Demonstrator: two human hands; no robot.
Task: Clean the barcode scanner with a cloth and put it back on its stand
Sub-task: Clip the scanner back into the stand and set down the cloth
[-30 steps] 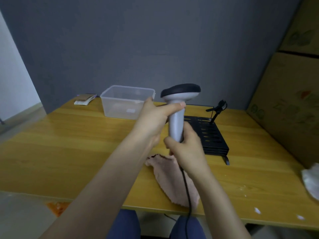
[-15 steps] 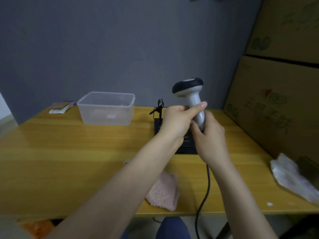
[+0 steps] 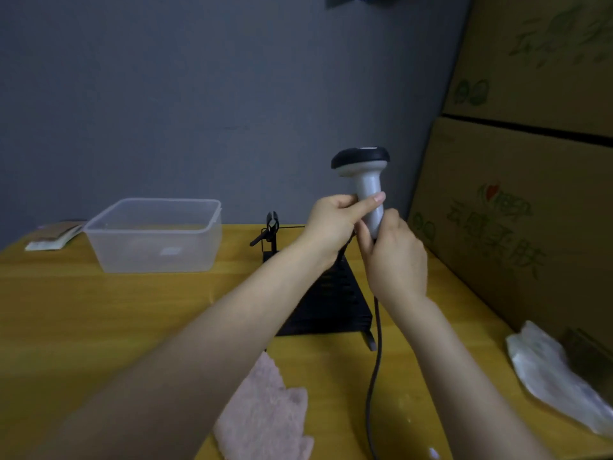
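Observation:
The barcode scanner (image 3: pixel 366 174), grey with a black head, is held upright above the black stand (image 3: pixel 328 303) on the wooden table. My left hand (image 3: pixel 335 224) grips its handle from the left, thumb laid across it. My right hand (image 3: pixel 394 257) wraps the lower end of the handle. The scanner's dark cable (image 3: pixel 376 360) hangs down from under my right hand past the table's front edge. The pink cloth (image 3: pixel 265 413) lies flat on the table near the front edge, under my left forearm, with neither hand touching it.
A clear plastic tub (image 3: pixel 156 234) stands at the back left, with a small paper packet (image 3: pixel 53 237) behind it. A black clip arm (image 3: pixel 270 230) rises at the stand's rear. Stacked cardboard boxes (image 3: pixel 517 210) wall the right side. A white crumpled cloth (image 3: pixel 557 376) lies at the right edge.
The view has swung right and nearer the stand. Both hands carried the scanner from over the cloth to above the stand; the cloth stayed on the table.

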